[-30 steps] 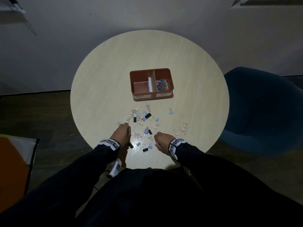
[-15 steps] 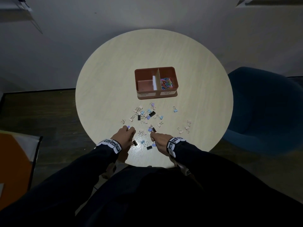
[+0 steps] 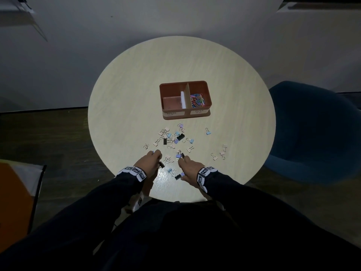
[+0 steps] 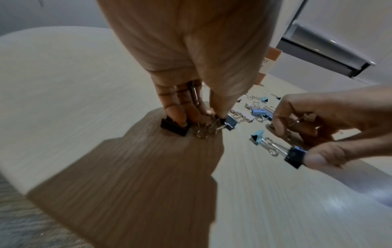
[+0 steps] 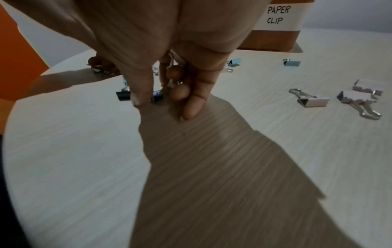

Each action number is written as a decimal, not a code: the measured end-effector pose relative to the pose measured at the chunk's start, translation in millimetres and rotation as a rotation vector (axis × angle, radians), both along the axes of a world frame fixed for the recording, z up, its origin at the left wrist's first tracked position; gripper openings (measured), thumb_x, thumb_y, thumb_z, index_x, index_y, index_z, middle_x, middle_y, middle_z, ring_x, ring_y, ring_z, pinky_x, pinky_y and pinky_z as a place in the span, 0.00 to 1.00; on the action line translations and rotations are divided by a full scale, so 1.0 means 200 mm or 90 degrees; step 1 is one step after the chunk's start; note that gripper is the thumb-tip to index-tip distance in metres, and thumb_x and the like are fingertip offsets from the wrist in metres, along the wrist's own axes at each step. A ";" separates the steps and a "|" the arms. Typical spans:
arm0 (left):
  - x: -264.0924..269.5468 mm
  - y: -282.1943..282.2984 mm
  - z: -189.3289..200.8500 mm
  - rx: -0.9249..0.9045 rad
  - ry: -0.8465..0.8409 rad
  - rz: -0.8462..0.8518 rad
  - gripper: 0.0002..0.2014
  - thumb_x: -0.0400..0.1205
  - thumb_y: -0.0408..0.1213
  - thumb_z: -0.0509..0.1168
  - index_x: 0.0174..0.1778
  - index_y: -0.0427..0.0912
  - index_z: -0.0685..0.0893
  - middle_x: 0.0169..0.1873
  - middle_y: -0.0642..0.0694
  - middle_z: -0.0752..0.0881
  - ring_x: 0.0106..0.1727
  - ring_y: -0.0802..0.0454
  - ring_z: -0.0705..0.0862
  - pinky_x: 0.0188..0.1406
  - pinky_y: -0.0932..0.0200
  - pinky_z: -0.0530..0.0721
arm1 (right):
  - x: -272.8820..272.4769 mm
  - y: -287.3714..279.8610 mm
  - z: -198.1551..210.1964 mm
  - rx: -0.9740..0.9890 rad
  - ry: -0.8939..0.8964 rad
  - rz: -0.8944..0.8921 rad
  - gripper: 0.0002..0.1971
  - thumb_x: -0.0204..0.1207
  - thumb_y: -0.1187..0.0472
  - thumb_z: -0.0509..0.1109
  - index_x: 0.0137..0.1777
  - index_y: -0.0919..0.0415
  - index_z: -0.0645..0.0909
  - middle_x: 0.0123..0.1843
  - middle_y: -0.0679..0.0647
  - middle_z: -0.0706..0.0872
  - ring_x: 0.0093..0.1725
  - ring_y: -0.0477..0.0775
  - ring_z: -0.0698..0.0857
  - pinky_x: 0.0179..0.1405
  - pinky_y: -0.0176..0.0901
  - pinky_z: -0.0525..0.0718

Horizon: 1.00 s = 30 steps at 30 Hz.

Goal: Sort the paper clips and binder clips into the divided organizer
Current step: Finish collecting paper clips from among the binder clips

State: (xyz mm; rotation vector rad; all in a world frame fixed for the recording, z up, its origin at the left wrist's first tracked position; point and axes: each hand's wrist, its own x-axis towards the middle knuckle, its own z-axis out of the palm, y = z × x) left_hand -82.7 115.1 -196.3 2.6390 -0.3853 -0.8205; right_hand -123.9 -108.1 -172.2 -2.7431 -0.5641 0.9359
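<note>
Both hands gather binder clips strewn on the round counter before the divided organizer: left hand fingers curl round several, right hand pinches more. Light, stiff and slick-handled, they seem best taken by their bodies. Open counter surrounds the organizer; the near edge is close.

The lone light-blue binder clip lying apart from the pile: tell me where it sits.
In the head view, the light-blue binder clip lies alone on the table, just in front of the organizer's paper-clip side, right of the pile.
</note>
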 end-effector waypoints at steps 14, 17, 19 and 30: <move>0.03 -0.09 0.03 0.071 0.015 -0.021 0.21 0.75 0.50 0.71 0.56 0.48 0.69 0.50 0.44 0.77 0.45 0.42 0.82 0.39 0.54 0.79 | 0.05 0.03 0.03 0.008 0.002 -0.057 0.15 0.86 0.61 0.59 0.69 0.66 0.67 0.64 0.64 0.72 0.46 0.66 0.82 0.37 0.48 0.71; 0.04 -0.09 0.05 0.079 0.009 -0.031 0.21 0.74 0.51 0.70 0.55 0.49 0.69 0.47 0.46 0.78 0.42 0.44 0.81 0.36 0.55 0.77 | 0.08 0.03 0.09 0.032 -0.001 -0.108 0.15 0.88 0.59 0.57 0.69 0.66 0.67 0.65 0.63 0.72 0.42 0.62 0.76 0.39 0.47 0.69; 0.03 -0.11 0.06 0.088 -0.004 -0.026 0.19 0.75 0.52 0.67 0.53 0.48 0.70 0.44 0.47 0.80 0.40 0.46 0.79 0.35 0.57 0.74 | 0.09 0.02 0.12 0.040 -0.012 -0.126 0.15 0.88 0.58 0.55 0.69 0.66 0.66 0.65 0.63 0.72 0.43 0.64 0.77 0.39 0.47 0.69; 0.11 -0.19 0.21 -0.002 -0.067 0.116 0.16 0.73 0.52 0.64 0.48 0.48 0.69 0.38 0.52 0.80 0.39 0.47 0.80 0.34 0.56 0.75 | 0.21 -0.07 0.23 0.042 0.033 -0.178 0.16 0.73 0.77 0.62 0.59 0.62 0.71 0.55 0.60 0.77 0.43 0.61 0.78 0.43 0.47 0.74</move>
